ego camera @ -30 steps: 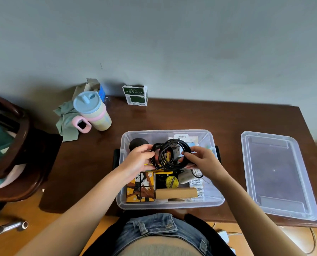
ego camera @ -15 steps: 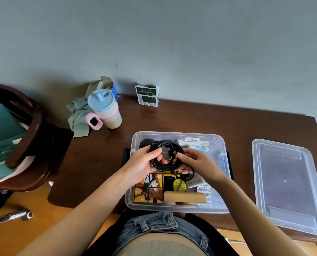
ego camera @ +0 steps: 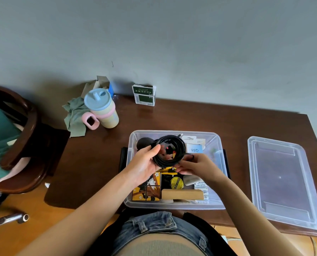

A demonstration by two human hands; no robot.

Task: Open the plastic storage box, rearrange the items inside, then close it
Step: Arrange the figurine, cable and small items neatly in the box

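The person holds a coil of black cable [ego camera: 169, 151] above the open storage box [ego camera: 174, 205], which sits on the brown counter [ego camera: 200, 119] in front of them. The left hand [ego camera: 144, 163] grips the coil's left side with the thumb over its rim; the right hand [ego camera: 194, 166] pinches its lower right edge, fingers curled round the strands. A second ago the coil stood more upright between the hands, lower over the box; now it is raised a little and turned so its ring faces the camera, with coloured plugs showing in the middle. That suggests the cable is being tidied or tightened before it goes back in, so the rearranging step is under way. The lid [ego camera: 283, 182] lies on the counter to the right, well apart from the box, so closing is not yet done. Other items stay inside: a yellow picture box [ego camera: 146, 189], a wooden block [ego camera: 182, 194] and a yellow tape roll [ego camera: 176, 182].
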